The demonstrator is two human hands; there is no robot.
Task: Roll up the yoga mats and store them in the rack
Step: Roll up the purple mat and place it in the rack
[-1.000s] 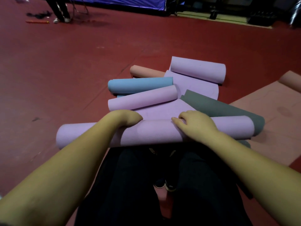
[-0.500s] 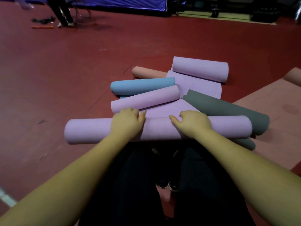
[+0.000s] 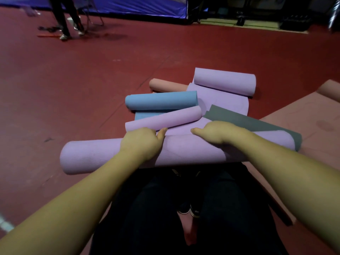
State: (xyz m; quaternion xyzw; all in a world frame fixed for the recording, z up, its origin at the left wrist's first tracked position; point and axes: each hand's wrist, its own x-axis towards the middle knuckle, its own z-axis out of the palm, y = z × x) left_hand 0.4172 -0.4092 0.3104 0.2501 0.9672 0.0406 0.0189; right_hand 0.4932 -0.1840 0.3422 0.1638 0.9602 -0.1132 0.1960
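Since a second ago the left hand (image 3: 141,142) has slid from curling over the far edge of the big purple roll (image 3: 99,157) to sitting on top of it, knuckles up, thumb poking out to the right, and the roll itself looks a bit fatter and shifted left. So now both hands are planted on that nearest roll, which lies crosswise on the red floor (image 3: 55,89) right in front of the person's dark-trousered knees. Left hand is bent over the top with fingers curled down the far side, pressing on it; right hand (image 3: 215,133) does the same a bit further right, thumb pointing left toward the other thumb, fingers curled over the far edge. Can't see the fingertips on either one, they're tucked behind the roll. Flat purple mat still unrolled runs away from the roll toward the far side. Just beyond sits a smaller purple roll (image 3: 163,118) at a slant, then a blue roll (image 3: 161,102), a salmon roll (image 3: 165,85) behind that, and another purple roll (image 3: 224,81) at the far right. A grey mat (image 3: 248,120) angles out from under the right hand. Pink mat (image 3: 303,118) lies flat on the right. Someone's legs (image 3: 64,17) stand far left.
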